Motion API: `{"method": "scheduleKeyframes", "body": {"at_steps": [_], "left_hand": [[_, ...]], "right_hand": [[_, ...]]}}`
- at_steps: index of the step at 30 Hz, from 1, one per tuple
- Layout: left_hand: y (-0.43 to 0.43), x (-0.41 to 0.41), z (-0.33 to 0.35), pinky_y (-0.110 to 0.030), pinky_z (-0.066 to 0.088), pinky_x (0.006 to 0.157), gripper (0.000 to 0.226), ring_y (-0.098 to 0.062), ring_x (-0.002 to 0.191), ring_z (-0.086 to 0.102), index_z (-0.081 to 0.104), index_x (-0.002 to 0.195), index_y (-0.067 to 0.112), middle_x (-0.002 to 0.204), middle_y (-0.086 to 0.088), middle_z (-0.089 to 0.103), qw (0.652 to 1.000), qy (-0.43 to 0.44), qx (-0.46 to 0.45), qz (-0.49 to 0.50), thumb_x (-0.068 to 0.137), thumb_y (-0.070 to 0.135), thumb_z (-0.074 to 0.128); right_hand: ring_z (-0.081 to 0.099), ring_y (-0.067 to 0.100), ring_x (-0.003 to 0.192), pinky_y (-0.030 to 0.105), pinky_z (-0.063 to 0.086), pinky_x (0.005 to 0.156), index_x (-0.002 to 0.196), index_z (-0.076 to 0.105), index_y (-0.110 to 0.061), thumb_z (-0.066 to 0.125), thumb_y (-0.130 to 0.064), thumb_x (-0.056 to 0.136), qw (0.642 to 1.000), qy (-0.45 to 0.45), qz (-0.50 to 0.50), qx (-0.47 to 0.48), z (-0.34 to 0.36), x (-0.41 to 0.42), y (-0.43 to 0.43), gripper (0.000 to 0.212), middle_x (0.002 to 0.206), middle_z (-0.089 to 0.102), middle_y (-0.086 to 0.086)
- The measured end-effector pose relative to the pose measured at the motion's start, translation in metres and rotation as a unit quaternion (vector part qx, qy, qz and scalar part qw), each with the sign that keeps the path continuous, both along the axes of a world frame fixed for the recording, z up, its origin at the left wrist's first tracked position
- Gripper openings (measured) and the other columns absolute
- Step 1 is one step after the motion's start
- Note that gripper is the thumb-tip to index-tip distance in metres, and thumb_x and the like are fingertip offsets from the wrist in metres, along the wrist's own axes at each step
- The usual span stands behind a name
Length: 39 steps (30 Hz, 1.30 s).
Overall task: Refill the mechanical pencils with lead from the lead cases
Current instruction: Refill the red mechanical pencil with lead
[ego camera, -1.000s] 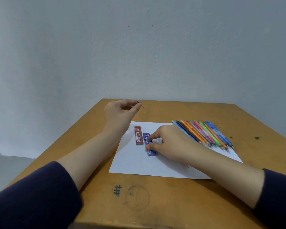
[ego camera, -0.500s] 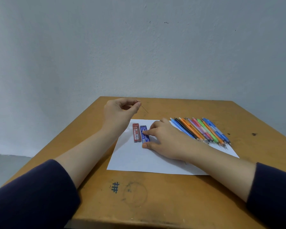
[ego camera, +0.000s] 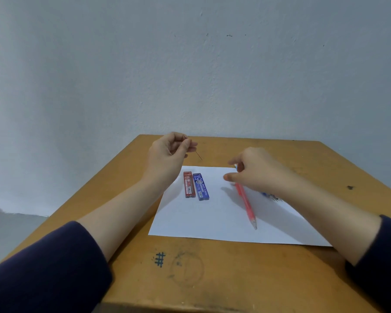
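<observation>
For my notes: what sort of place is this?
Likely a study or classroom corner: a scuffed wooden desk with an inked doodle, before a bare grey wall, bearing paper and lead cases. The left hand pinches a lead; the right hand grips a pencil.

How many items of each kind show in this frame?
Lead cases: 2 (red lead case, blue lead case)
Loose lead: 1, pinched by left hand
Mechanical pencils: 1, the red pencil in the right hand; others mostly hidden behind that arm
Paper sheet: 1
Total: 5 countable
</observation>
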<state>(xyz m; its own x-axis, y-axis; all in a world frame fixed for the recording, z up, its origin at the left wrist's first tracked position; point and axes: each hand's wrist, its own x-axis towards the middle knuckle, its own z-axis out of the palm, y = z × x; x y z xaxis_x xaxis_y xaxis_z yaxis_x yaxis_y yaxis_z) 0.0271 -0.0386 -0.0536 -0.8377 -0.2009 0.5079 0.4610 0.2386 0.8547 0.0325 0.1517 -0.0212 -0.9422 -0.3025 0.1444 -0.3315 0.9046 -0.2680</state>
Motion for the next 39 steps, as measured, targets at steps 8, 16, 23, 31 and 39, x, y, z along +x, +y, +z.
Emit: {"method": "scheduleKeyframes", "body": {"at_steps": [8, 16, 23, 31, 39], "left_hand": [[0.000, 0.001, -0.001, -0.018, 0.053, 0.068, 0.012, -0.010, 0.073, 0.070, 0.056, 0.090, 0.016, 0.075, 0.001, 0.072, 1.000, 0.008, 0.002, -0.009, 0.099, 0.010, 0.049], [-0.001, 0.000, -0.002, -0.023, 0.054, 0.066, 0.014, -0.010, 0.069, 0.066, 0.065, 0.089, 0.019, 0.074, 0.002, 0.066, 0.999, 0.009, -0.043, 0.000, 0.094, 0.009, 0.056], [-0.001, 0.002, -0.002, -0.027, 0.054, 0.065, 0.018, -0.009, 0.068, 0.064, 0.069, 0.083, 0.034, 0.083, 0.003, 0.070, 0.993, 0.002, -0.115, -0.007, 0.089, 0.017, 0.066], [-0.002, 0.001, -0.004, -0.017, 0.048, 0.067, 0.023, -0.008, 0.075, 0.060, 0.069, 0.083, 0.036, 0.085, 0.014, 0.064, 0.984, 0.013, -0.180, 0.005, 0.089, 0.015, 0.065], [-0.002, 0.001, -0.004, -0.008, 0.039, 0.063, 0.012, 0.007, 0.073, 0.052, 0.076, 0.092, 0.021, 0.079, 0.015, 0.059, 0.976, 0.049, -0.211, 0.023, 0.088, 0.014, 0.067]], "right_hand": [[0.051, 0.022, 0.054, 0.024, 0.039, 0.052, 0.077, 0.068, 0.001, 0.081, -0.035, 0.070, 0.992, -0.086, -0.090, 0.020, 0.004, 0.002, 0.005, 0.039, 0.062, 0.060, 0.006], [0.068, 0.023, 0.070, 0.024, 0.045, 0.059, 0.060, 0.046, -0.014, 0.074, -0.016, 0.071, 0.989, -0.098, -0.099, 0.048, -0.002, 0.001, -0.002, 0.030, 0.061, 0.057, 0.005], [0.055, 0.018, 0.046, 0.022, 0.039, 0.052, 0.082, 0.070, 0.001, 0.073, -0.014, 0.071, 0.992, -0.050, -0.089, -0.074, 0.005, 0.000, 0.006, 0.020, 0.064, 0.064, 0.009], [0.044, 0.013, 0.054, 0.028, 0.038, 0.055, 0.097, 0.075, -0.031, 0.064, -0.016, 0.076, 0.985, 0.059, 0.002, -0.160, 0.000, -0.003, 0.005, 0.028, 0.064, 0.060, -0.001], [0.054, 0.020, 0.083, 0.032, 0.044, 0.076, 0.116, 0.066, -0.034, 0.057, -0.019, 0.088, 0.980, 0.187, 0.036, -0.050, -0.006, -0.006, 0.005, 0.034, 0.083, 0.051, -0.001]]}}
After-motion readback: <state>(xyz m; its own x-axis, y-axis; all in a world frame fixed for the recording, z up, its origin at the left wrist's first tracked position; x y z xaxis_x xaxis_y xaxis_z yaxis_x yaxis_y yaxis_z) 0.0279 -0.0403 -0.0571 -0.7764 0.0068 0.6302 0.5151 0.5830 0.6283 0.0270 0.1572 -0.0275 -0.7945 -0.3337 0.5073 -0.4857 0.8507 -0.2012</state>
